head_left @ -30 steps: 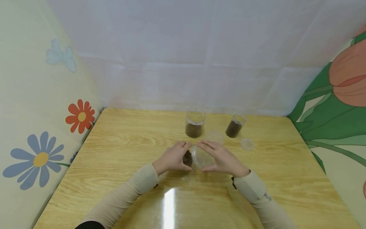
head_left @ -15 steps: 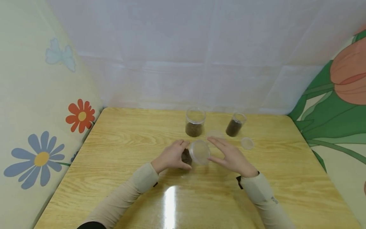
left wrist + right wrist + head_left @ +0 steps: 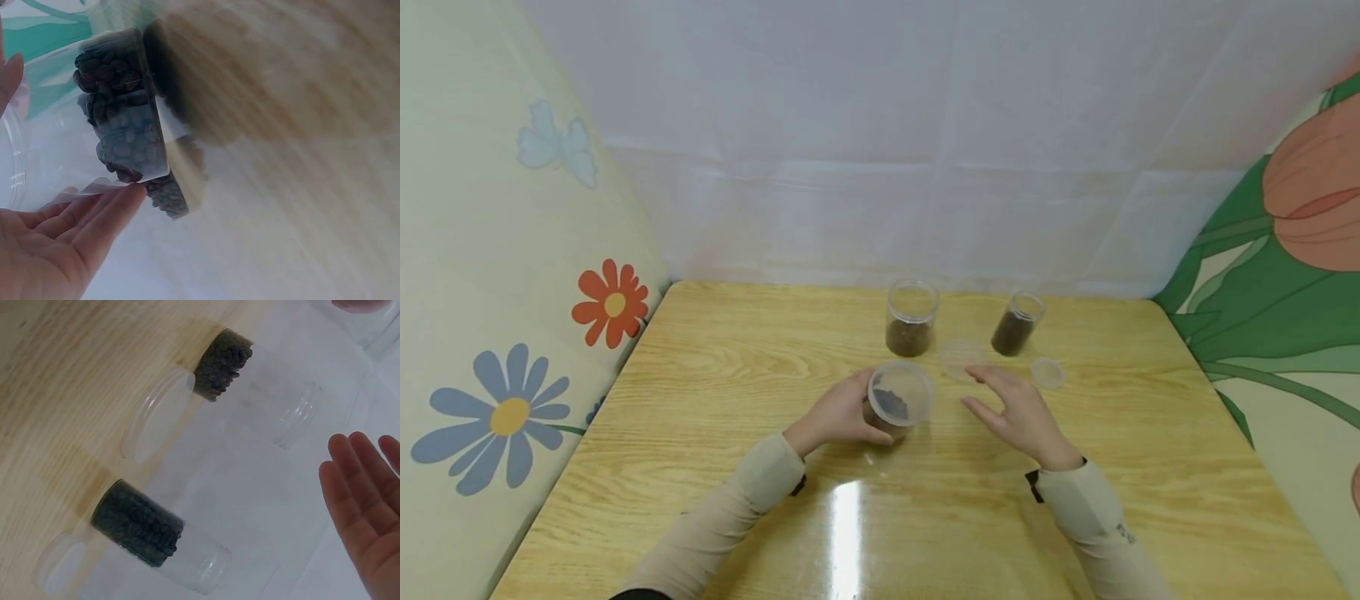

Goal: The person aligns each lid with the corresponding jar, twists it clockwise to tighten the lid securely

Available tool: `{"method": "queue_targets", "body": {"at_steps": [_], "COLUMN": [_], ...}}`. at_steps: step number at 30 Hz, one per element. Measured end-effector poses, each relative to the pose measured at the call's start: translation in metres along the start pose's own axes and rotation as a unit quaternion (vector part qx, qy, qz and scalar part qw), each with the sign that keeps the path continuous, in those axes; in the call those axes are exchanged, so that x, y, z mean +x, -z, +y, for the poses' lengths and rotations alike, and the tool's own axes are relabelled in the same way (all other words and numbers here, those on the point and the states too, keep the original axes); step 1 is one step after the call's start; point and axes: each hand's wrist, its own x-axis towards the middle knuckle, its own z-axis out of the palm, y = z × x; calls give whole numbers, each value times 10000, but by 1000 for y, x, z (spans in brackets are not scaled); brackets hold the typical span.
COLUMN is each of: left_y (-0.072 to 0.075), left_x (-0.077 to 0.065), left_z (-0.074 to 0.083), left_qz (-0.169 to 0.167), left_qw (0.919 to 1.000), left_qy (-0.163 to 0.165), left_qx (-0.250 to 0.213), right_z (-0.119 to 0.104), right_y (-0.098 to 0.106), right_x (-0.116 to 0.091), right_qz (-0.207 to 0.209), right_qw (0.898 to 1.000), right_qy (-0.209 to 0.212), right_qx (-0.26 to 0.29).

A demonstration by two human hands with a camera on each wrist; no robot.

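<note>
Left grip [image 3: 842,412]: wrapped around the left side of the jar, thumb to the near side, grasping it
Jar [image 3: 898,404]: in the left grip, over the middle of the desk [image 3: 760,333]; clear wall, dark bean-like pieces [image 3: 122,125] piled toward the base; touching wood or just above, cannot tell; lidded or not, cannot tell
Right grip [image 3: 1018,417]: released, fingers parted, palm toward the jar
Gap between grips: narrow, from jar rim to right fingertips
Large lid [image 3: 962,358]: on the desk just beyond the right fingertips, between and slightly nearer than the two rear jars
Small lid [image 3: 1048,373]: on the desk, nearer than the slim jar and to its right
Back jar [image 3: 912,321]: upright behind the held jar, near the far edge, mouth uncovered, dark pieces in the lower part
Slim jar [image 3: 1017,327]: right of the back jar, well apart from it, uncovered, dark-filled below a clear top
Desk edges: far edge against the white cloth [image 3: 850,167], side edges along painted panels
Open room: broad stretch of wood left of the jar, another right of the small lid
Surface: yellowish wood grain, glossy, bright glare [image 3: 846,542] toward the near side
Left panel: blue flower [image 3: 507,417], red flower [image 3: 613,306], pale butterfly [image 3: 557,143]
Right panel: orange tulip [image 3: 1311,183], green leaves [image 3: 1277,308]
Writing: small dark mark [image 3: 1126,533] on the right sleeve [image 3: 1078,500], too small to read
</note>
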Motion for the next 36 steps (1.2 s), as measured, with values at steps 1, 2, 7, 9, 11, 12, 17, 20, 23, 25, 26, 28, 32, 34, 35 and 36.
{"method": "queue_targets", "body": {"at_steps": [1, 2, 7, 9, 11, 12, 17, 20, 23, 25, 26, 28, 32, 34, 35, 36], "left_y": [0, -1, -5, -7, -7, -8, -9, -10, -10, -10, -9, -9, -8, -7, -6, -6], "left_x": [-1, -1, -2, -3, -3, -3, -3, -4, -5, -6, -7, -9, -13, -15, -16, -17], "left_z": [-1, -2, -9, -11, -12, -13, -14, -15, -15, -15, -15, -15, -17, -17, -17, -17], "left_qz": [23, 52, 114, 132, 146, 147, 96, 103, 145, 172, 185, 214, 263, 280, 302, 317], "left_qw": [9999, 9998, 9983, 9976, 9970, 9968, 9959, 9951, 9945, 9940, 9939, 9936, 9937, 9936, 9937, 9937], "left_qy": [-23, -44, -161, -209, -223, -191, -27, -25, -53, -64, -64, -19, 58, 79, 103, 131], "left_qx": [-110, -199, -556, -651, -733, -756, -904, -982, -1040, -1076, -1090, -1106, -1088, -1095, -1077, -1070], "right_z": [1, 1, 4, 5, 5, 5, 5, 4, 4, 3, 3, 2, 1, 1, 1, 1], "right_y": [-1, -1, -3, -3, -3, -4, -4, -4, -4, -4, -4, -4, -3, -3, -3, -3], "right_x": [-1, -2, -5, -6, -7, -8, -10, -10, -11, -11, -11, -11, -11, -11, -11, -11], "right_qz": [8, 21, 122, 151, 112, 74, -142, -223, -259, -275, -281, -288, -270, -264, -260, -264], "right_qw": [10000, 9999, 9993, 9991, 9989, 9987, 9982, 9980, 9981, 9980, 9979, 9979, 9978, 9978, 9977, 9977], "right_qy": [-45, -77, -84, -26, 1, -14, -176, -256, -273, -284, -291, -308, -325, -329, -330, -333], "right_qx": [-51, -102, -332, -404, -464, -508, -557, -526, -498, -496, -497, -482, -503, -515, -523, -521]}}
